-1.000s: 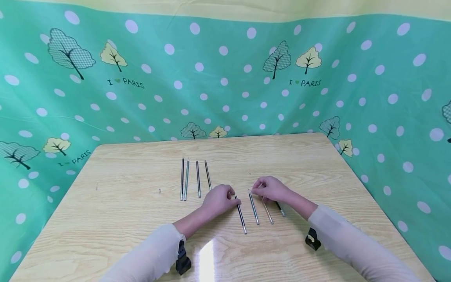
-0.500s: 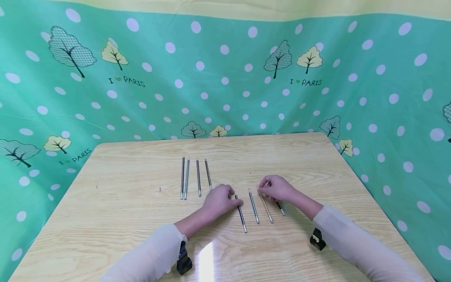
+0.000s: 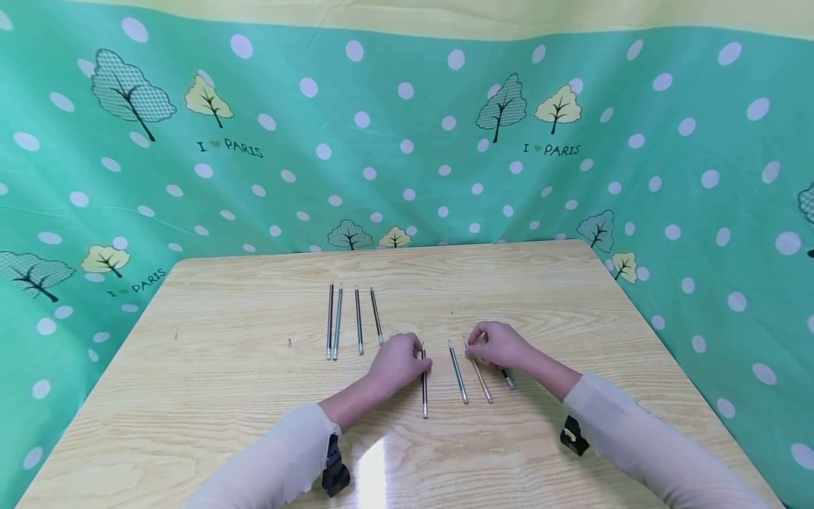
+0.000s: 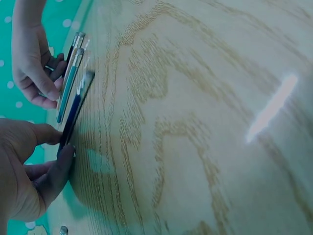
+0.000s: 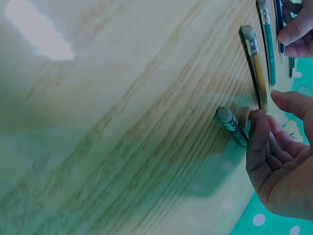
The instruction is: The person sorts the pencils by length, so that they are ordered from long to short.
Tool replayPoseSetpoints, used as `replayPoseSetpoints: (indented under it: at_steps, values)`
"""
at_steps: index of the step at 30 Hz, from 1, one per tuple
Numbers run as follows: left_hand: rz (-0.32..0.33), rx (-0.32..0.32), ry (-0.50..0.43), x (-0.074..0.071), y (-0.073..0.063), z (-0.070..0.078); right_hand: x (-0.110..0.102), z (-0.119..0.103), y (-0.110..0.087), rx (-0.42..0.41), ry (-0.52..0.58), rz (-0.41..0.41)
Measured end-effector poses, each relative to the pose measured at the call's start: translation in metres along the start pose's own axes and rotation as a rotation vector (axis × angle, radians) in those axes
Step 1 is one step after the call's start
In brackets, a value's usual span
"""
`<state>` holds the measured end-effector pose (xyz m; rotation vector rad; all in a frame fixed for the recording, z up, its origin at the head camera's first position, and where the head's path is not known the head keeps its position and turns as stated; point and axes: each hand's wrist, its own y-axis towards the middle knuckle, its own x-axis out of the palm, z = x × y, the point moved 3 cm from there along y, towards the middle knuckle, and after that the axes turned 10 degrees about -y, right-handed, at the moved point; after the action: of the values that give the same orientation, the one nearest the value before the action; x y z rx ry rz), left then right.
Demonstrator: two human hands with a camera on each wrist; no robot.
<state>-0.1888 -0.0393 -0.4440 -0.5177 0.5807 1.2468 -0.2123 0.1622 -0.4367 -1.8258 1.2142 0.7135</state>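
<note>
My left hand point(image 3: 396, 360) pinches the far end of a dark blue pencil point(image 3: 425, 396) between thumb and fingers; its eraser points toward me. In the left wrist view the same pencil point(image 4: 74, 110) slants up from the fingertips. My right hand point(image 3: 499, 344) has thumb and forefinger at the far tip of a yellow pencil point(image 3: 480, 378), seen close in the right wrist view as the yellow pencil point(image 5: 258, 73). Between the hands lies a teal pencil point(image 3: 458, 375). A dark green pencil point(image 3: 508, 379) is partly hidden beneath my right hand.
Several more pencils lie to the left: a dark one point(image 3: 330, 322) beside a teal one point(image 3: 338, 322), then a dark one point(image 3: 359, 322) and another point(image 3: 376, 314) near my left hand. All rest on the wooden table point(image 3: 242, 396), backed by a green dotted curtain point(image 3: 381, 177).
My right hand has shifted right, from near the teal pencil's tip to the yellow pencil's. The dark blue pencil's eraser end has swung left in my left hand, so it lies straighter.
</note>
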Motion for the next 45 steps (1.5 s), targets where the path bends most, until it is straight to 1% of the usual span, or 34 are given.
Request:
replayPoseSetpoints:
  at_steps: [3,9,13,20,24,32,39,45]
  values:
    - [-0.006,0.004,-0.033,0.0,0.0,-0.002,0.001,0.0,0.0,-0.002,-0.003,0.004]
    - [-0.011,-0.007,-0.075,0.0,0.001,-0.004,0.004,-0.001,-0.001,-0.01,-0.037,0.015]
    - [-0.01,-0.01,-0.118,-0.001,0.0,-0.004,0.005,-0.005,-0.003,-0.016,-0.055,0.022]
    - [-0.036,-0.036,-0.291,-0.002,-0.002,-0.007,0.006,-0.012,-0.008,-0.038,-0.105,0.062]
    - [-0.039,-0.046,-0.363,-0.003,-0.003,-0.008,0.007,-0.012,-0.008,-0.042,-0.111,0.075]
    - [-0.013,-0.079,-0.419,-0.004,-0.002,-0.012,0.01,-0.013,-0.005,-0.02,-0.07,0.072]
    - [0.008,-0.116,-0.461,-0.005,-0.002,-0.014,0.011,-0.012,-0.004,-0.006,-0.066,0.062]
    - [0.014,-0.125,-0.488,-0.006,-0.002,-0.014,0.007,-0.014,-0.005,-0.021,0.008,0.077]
